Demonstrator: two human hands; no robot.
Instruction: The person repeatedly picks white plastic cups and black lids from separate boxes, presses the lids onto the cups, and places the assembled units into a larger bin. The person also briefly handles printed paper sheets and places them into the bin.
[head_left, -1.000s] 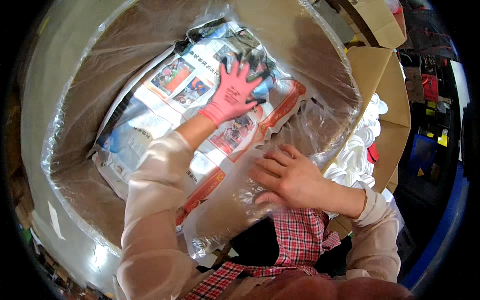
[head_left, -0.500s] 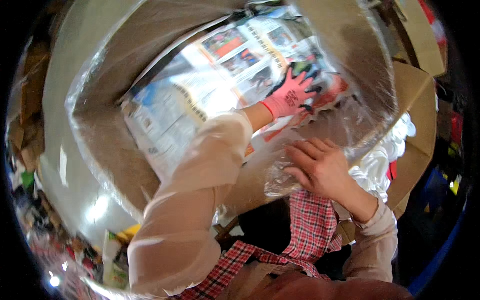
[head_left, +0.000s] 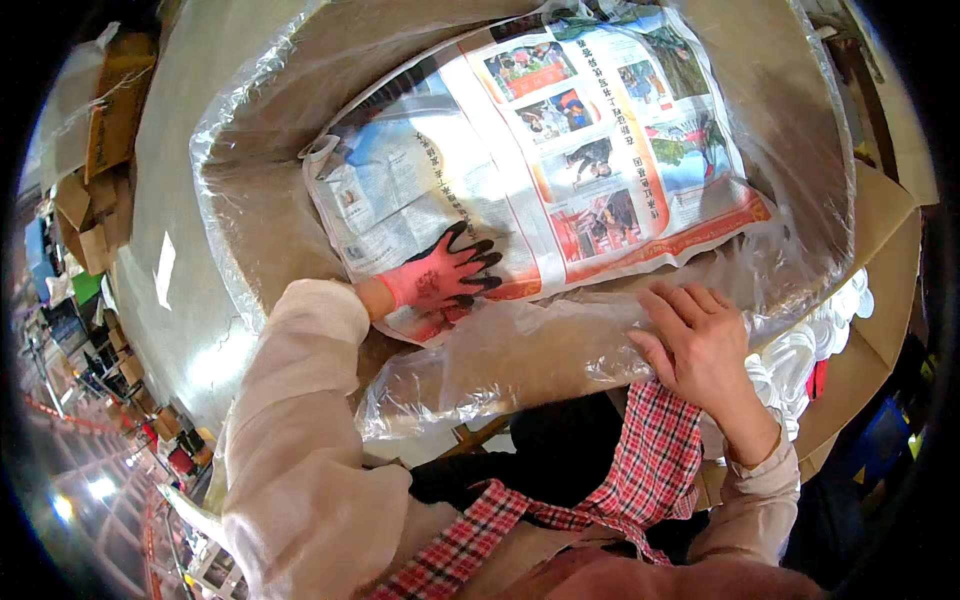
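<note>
A sheet of printed newspaper [head_left: 510, 150] lies over the contents of a deep cardboard box [head_left: 270, 170] lined with a clear plastic bag [head_left: 440, 385]. My left hand [head_left: 440, 277], in a pink glove with black fingertips, presses on the paper's near left part, its fingers spread. My bare right hand [head_left: 695, 345] is at the box's near rim. Its fingers curl over the edge onto the liner, with the thumb on the near side. What lies under the newspaper is hidden.
To the right, an open carton [head_left: 870, 320] holds several white plastic pieces [head_left: 790, 370]. A grey floor [head_left: 170, 200] extends at the left, with brown cartons [head_left: 100, 215] farther off. My checked red apron [head_left: 650, 450] hangs close to the near rim.
My left hand has moved from the paper's right part to its near left part. The newspaper now lies flatter and wider. My right hand stays at the near rim.
</note>
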